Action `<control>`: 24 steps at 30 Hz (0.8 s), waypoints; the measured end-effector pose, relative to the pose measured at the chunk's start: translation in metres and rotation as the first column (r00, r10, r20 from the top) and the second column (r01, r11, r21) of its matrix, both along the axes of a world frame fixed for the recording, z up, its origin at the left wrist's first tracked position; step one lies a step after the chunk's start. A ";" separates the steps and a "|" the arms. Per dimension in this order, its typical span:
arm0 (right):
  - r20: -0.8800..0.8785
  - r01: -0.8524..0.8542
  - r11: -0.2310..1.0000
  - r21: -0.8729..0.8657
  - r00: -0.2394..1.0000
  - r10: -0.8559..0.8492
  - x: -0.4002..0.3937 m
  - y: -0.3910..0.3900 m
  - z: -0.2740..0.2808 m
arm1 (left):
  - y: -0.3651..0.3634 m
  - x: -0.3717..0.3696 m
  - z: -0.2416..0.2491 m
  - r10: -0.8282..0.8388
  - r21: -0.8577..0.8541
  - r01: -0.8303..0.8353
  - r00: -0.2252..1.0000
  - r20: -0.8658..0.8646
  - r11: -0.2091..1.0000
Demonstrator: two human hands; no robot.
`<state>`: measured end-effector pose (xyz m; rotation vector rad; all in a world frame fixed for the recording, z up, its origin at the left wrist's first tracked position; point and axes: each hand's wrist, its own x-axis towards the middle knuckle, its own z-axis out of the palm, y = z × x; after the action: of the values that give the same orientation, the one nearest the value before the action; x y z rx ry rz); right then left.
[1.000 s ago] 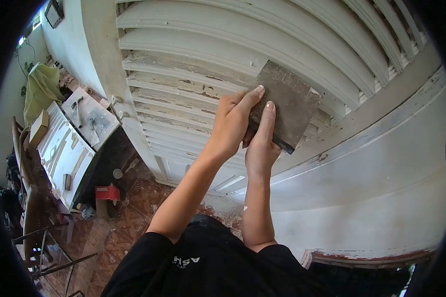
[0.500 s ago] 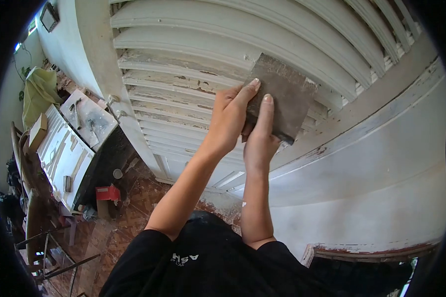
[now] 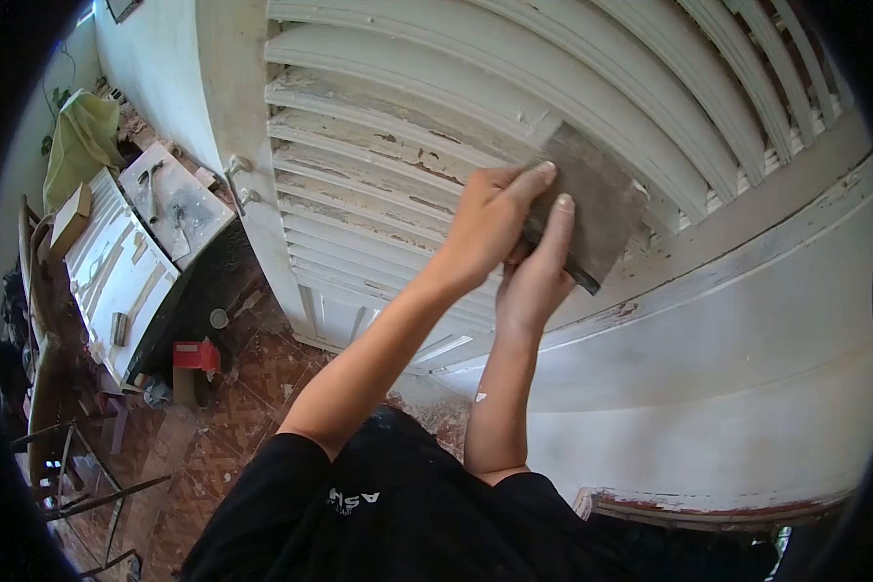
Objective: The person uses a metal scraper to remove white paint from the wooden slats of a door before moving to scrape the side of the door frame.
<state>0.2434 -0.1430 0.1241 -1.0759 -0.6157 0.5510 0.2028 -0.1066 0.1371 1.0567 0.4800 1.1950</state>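
Both hands hold a wide scraper, its grey-brown rectangular blade (image 3: 601, 199) flat and its back edge dark. My left hand (image 3: 500, 209) grips the near left side, thumb pressed on the blade. My right hand (image 3: 538, 276) is closed around the near edge, thumb also lying on the blade; the fingers beneath are mostly hidden. The blade's far end lies against the slats of a white louvred door (image 3: 398, 58). Several slats (image 3: 388, 145) left of the blade show chipped, worn paint and brownish bare patches.
A white curved wall (image 3: 689, 359) stands at right. Door knobs (image 3: 242, 179) sit on the door's left edge. At left are a board with tools (image 3: 170, 204), a white panel (image 3: 116, 281), a red box (image 3: 196, 355) and a metal frame (image 3: 87, 495) on the tiled floor.
The view has shifted, so the door and the items at left appear displaced. Both hands and the scraper appear slightly farther right and lower in view. The grip stays the same.
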 end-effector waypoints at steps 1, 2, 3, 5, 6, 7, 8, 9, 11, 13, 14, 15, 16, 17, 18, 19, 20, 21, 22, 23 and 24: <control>-0.064 -0.030 0.996 0.082 0.997 0.036 0.002 -0.002 0.002 | 0.002 0.005 -0.003 -0.041 -0.015 0.040 0.999 -0.004 0.999; -0.093 -0.037 0.997 0.066 0.995 0.043 0.000 -0.001 0.001 | 0.004 0.002 -0.003 -0.051 -0.017 0.051 0.998 -0.021 0.999; -0.122 -0.042 0.998 0.051 0.991 0.048 -0.002 0.002 -0.001 | 0.005 -0.001 -0.004 -0.064 -0.017 0.064 0.997 -0.039 0.998; -0.084 -0.084 0.994 0.065 0.992 0.089 -0.006 0.008 -0.003 | 0.012 -0.007 -0.009 -0.006 0.039 0.007 1.000 -0.019 0.999; 0.042 -0.037 0.993 0.108 0.999 0.033 -0.008 0.020 -0.012 | 0.014 -0.013 -0.008 -0.018 -0.008 0.018 1.000 -0.018 1.000; 0.014 -0.089 0.994 0.065 0.996 0.088 -0.006 0.021 -0.019 | 0.016 -0.016 -0.010 -0.033 0.002 0.033 0.998 0.049 0.999; 0.006 -0.067 0.996 0.051 0.998 0.067 -0.003 0.022 -0.022 | 0.017 -0.017 -0.009 -0.061 -0.008 0.061 0.998 0.036 0.998; 0.002 -0.051 0.998 0.030 0.999 0.051 -0.003 0.021 -0.023 | 0.016 -0.018 -0.010 -0.083 -0.025 0.084 0.996 0.028 0.996; -0.028 -0.114 0.994 -0.001 0.993 0.114 -0.010 0.001 -0.001 | 0.011 -0.014 -0.007 -0.053 0.018 0.053 0.999 -0.006 0.998; -0.030 -0.008 0.993 0.120 0.999 0.012 -0.009 0.002 -0.001 | 0.006 -0.004 -0.004 -0.035 0.009 0.035 0.996 -0.082 0.999; -0.070 0.008 0.988 0.152 0.998 0.003 -0.006 0.009 -0.007 | 0.009 -0.005 -0.007 -0.054 0.010 0.055 0.996 -0.077 0.998; -0.113 0.030 0.983 0.181 0.994 -0.009 -0.008 0.013 -0.009 | 0.010 -0.006 -0.008 -0.078 0.010 0.079 0.994 -0.075 0.997; -0.078 -0.026 0.989 0.148 0.996 0.038 -0.008 0.013 -0.010 | 0.012 -0.010 -0.009 -0.078 0.010 0.079 0.994 -0.071 0.997; -0.045 -0.081 0.990 0.112 0.995 0.086 -0.011 0.013 -0.010 | 0.014 -0.015 -0.008 -0.046 0.012 0.047 0.998 -0.035 0.999; 0.051 0.024 0.988 0.155 0.998 -0.033 -0.013 0.024 -0.019 | 0.015 -0.019 -0.009 -0.016 0.005 0.016 1.000 -0.001 1.000; 0.108 0.045 0.993 0.109 0.992 -0.057 -0.011 0.028 -0.024 | 0.018 -0.021 -0.011 -0.034 -0.009 0.035 0.996 0.076 0.999; 0.058 0.016 0.995 0.102 0.998 -0.022 -0.009 0.029 -0.027 | 0.019 -0.022 -0.012 -0.044 -0.014 0.045 0.997 0.066 0.999; 0.007 -0.014 0.995 0.094 1.000 0.014 -0.009 0.028 -0.025 | 0.019 -0.023 -0.012 -0.052 -0.020 0.053 0.997 0.055 0.998; -0.031 -0.066 0.997 0.037 0.997 0.067 -0.013 0.017 -0.012 | 0.017 -0.023 -0.011 -0.046 -0.024 0.047 0.998 0.037 0.999; -0.070 -0.119 0.993 -0.016 0.991 0.117 -0.016 0.006 -0.001 | 0.014 -0.020 -0.009 -0.040 -0.026 0.040 0.999 0.020 0.999; -0.084 -0.102 0.990 0.097 0.990 0.110 -0.015 0.006 -0.002 | 0.012 -0.014 -0.008 -0.022 0.018 0.020 0.997 0.080 1.000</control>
<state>0.2288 -0.1366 0.1220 -0.9305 -0.6168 0.6534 0.1890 -0.0948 0.1295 1.0224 0.3957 1.2200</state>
